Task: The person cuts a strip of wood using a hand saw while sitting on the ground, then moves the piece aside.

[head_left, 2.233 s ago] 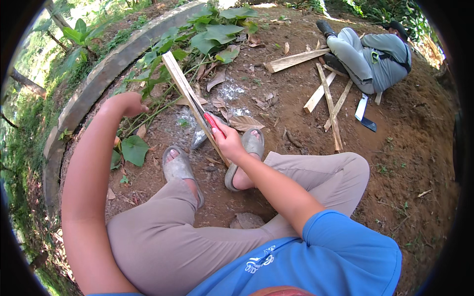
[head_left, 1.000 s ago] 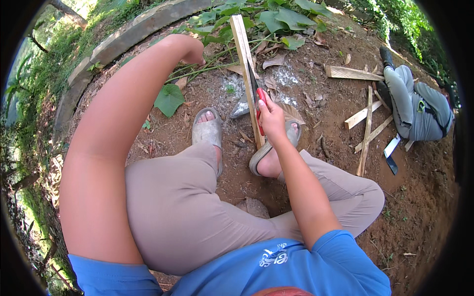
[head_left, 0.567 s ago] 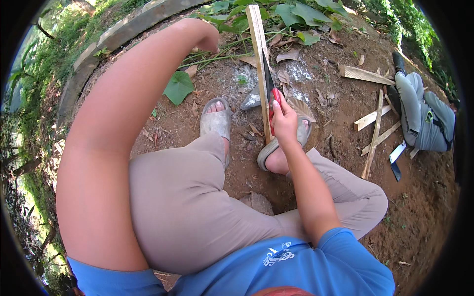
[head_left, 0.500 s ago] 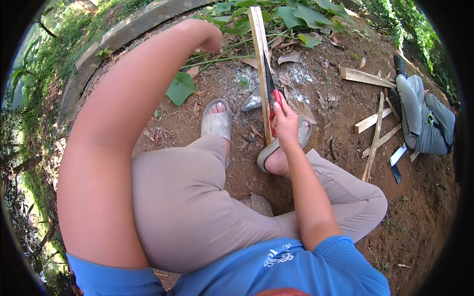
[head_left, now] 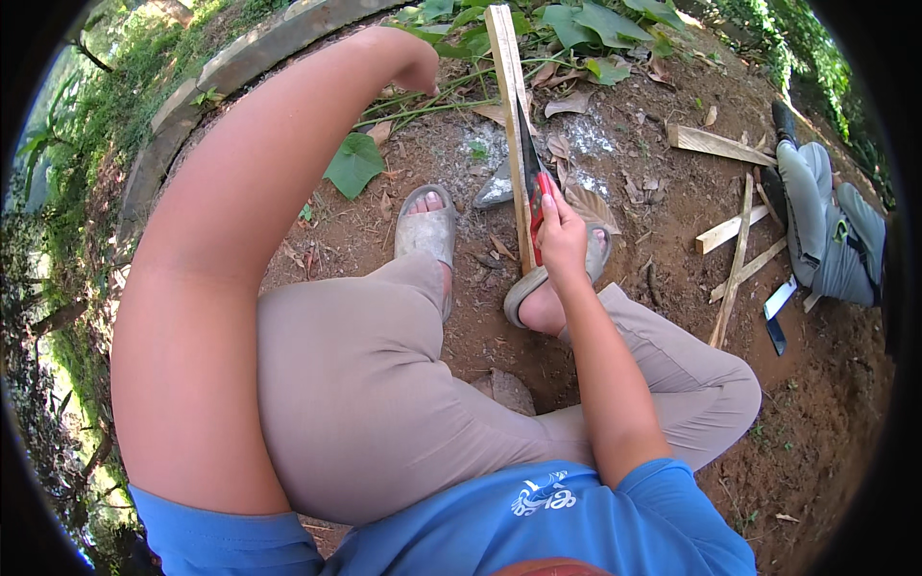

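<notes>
Red-handled knife (head_left: 534, 182) in right hand (head_left: 562, 240) — blade against wooden slat (head_left: 509, 115).

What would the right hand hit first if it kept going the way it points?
Probably more of the wooden slat it works on: the right hand points its red-handled knife up along it. Depth is unclear.
</notes>
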The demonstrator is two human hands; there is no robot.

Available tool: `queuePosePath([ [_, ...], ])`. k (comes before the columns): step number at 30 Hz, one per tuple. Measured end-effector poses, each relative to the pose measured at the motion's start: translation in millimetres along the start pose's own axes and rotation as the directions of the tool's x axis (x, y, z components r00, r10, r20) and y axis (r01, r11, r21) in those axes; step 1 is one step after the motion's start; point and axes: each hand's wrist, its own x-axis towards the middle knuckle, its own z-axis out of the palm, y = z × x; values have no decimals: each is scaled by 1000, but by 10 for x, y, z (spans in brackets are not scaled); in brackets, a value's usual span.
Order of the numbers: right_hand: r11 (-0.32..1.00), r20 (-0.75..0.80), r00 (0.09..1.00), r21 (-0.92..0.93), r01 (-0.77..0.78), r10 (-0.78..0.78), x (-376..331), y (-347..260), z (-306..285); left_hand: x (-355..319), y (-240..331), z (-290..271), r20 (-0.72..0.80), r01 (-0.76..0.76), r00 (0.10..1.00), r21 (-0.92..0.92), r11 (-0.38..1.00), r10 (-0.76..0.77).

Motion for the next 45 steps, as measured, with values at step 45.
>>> queuePosePath([
  [45, 1000, 33, 999, 4, -27, 27, 288, -73, 14, 88, 89, -64, -14, -4, 1000, -9, 1000, 4],
])
